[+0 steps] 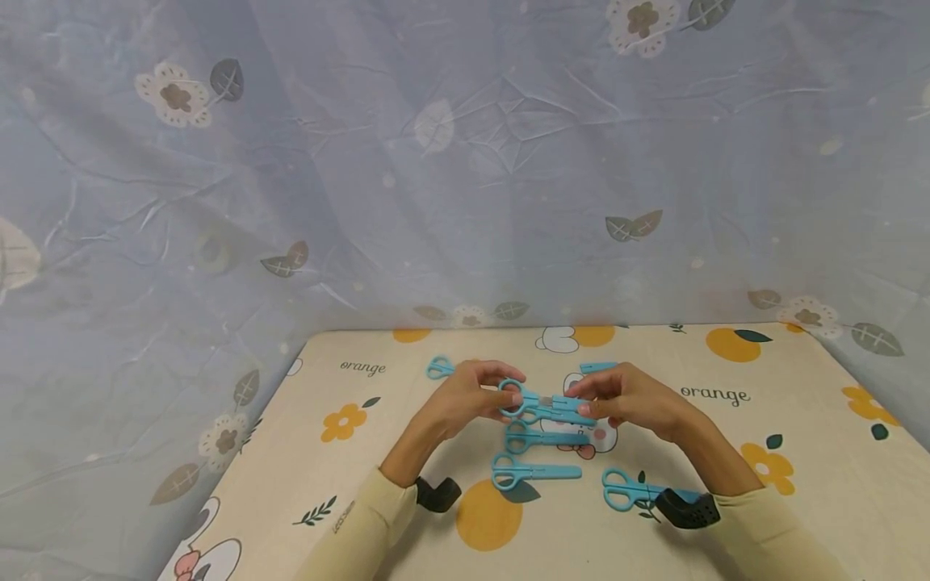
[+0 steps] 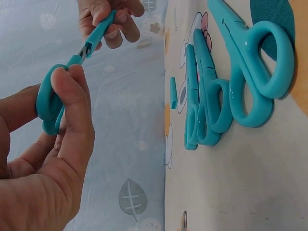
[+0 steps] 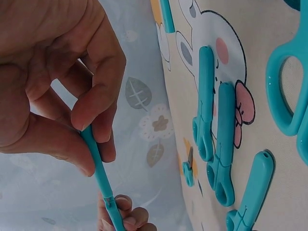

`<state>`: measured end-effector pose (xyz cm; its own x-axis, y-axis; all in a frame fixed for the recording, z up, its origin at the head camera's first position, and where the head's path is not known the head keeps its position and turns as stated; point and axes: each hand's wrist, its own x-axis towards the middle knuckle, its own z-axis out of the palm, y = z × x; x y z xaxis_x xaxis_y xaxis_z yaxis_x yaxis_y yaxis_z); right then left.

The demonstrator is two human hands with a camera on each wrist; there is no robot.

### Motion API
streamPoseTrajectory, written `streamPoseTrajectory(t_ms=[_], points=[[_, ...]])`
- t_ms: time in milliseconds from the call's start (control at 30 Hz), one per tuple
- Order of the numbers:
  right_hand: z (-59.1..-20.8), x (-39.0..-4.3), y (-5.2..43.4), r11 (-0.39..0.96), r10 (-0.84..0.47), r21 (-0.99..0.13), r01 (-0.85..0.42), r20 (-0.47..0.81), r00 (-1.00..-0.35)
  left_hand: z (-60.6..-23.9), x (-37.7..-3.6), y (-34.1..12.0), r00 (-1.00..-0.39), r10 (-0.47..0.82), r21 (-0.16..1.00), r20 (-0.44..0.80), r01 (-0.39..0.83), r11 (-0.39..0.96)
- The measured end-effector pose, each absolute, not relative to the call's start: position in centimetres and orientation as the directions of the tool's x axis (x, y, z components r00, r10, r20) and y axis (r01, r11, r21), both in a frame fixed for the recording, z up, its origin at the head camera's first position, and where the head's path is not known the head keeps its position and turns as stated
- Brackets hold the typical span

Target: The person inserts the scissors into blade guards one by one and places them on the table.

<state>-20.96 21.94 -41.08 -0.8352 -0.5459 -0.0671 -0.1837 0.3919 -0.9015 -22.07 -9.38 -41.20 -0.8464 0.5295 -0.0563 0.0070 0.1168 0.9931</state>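
Note:
My left hand (image 1: pixel 472 395) pinches the blue handles of a pair of scissors (image 2: pixel 50 98) between thumb and fingers, above the table. At the other end, my right hand (image 1: pixel 635 402) pinches the matching blue blade cover (image 3: pixel 98 166) by its tip. The cover is over most of the blades, and a short stretch of bare metal (image 2: pixel 83 51) shows between it and the handles. Below the hands lie several covered blue scissors, among them one pair (image 1: pixel 541 438) and a nearer pair (image 1: pixel 538 472).
Behind the left hand lie small scissors (image 3: pixel 188 173) with bare blades. A loose blue cover (image 1: pixel 597 367) is at the back, near the right hand. Another covered pair (image 1: pixel 617 491) lies under the right wrist. A patterned cloth (image 1: pixel 407 452) covers the table, and a grey-blue curtain (image 1: pixel 465 202) hangs behind.

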Motion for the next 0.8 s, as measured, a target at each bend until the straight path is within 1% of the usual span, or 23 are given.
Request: streamPoseTrajectory(t_ms=[333, 567, 800], points=[[-41.00, -20.85, 21.61, 0.406, -0.519, -0.898, -0.169, -0.074, -0.851, -41.26, -21.92, -9.09, -0.863, 0.502, 0.990, -0.053, 0.021, 0.140], [-41.24, -20.79, 21.51, 0.399, -0.511, -0.904, -0.154, -0.079, -0.856, -41.75, -21.79, -8.71, -0.869, 0.493, 0.983, -0.034, 0.059, 0.171], [-41.40, -20.79, 21.30, 0.413, -0.515, -0.886, -0.211, -0.036, -0.856, -41.69, -21.60, -8.47, -0.864, 0.504, 0.983, -0.023, 0.071, 0.168]])
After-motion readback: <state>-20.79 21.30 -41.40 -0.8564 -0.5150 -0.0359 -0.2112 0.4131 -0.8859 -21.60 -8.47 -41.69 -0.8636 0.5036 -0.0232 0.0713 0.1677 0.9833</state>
